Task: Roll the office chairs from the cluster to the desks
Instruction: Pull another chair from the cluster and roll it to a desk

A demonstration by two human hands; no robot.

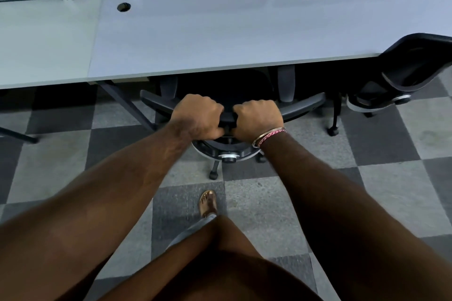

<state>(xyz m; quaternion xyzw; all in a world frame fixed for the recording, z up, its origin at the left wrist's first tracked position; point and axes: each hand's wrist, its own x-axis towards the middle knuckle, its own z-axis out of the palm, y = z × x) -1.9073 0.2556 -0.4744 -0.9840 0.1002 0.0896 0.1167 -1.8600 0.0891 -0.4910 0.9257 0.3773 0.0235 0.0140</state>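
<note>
Both arms extended forward. Left hand [198, 115] and right hand [258, 118] are fists side by side, nearly touching, each wrapped tight over the top edge of the backrest of a black office chair [303, 107]. Fingers curled over the far side of that edge, thumbs under; both grips closed hard on the chair.

Chair position: seat pushed under the front edge of the grey desk [220, 39], roughly at the middle of the longer, bluish desk section. Seat and armrest posts sit in shadow beneath the top; only the backrest's upper bar, the lumbar bracket with its round knob, and two castors [213, 175] stand out past the front edge, on the floor.

Second black chair [411, 68] at the desk's right end, backrest rising above the front edge near the right corner, its base on the floor just beside the first chair's right side.

Desk top carries two round cable holes, one toward the back left, one toward the back right, and white brackets along the back edge holding a grey partition.

Floor [318, 190]: checkered carpet tiles, light and dark grey. One sandalled foot [208, 204] planted behind the chair. Bracelets [269, 135] on the right wrist: one metal, one red-and-white thread.
</note>
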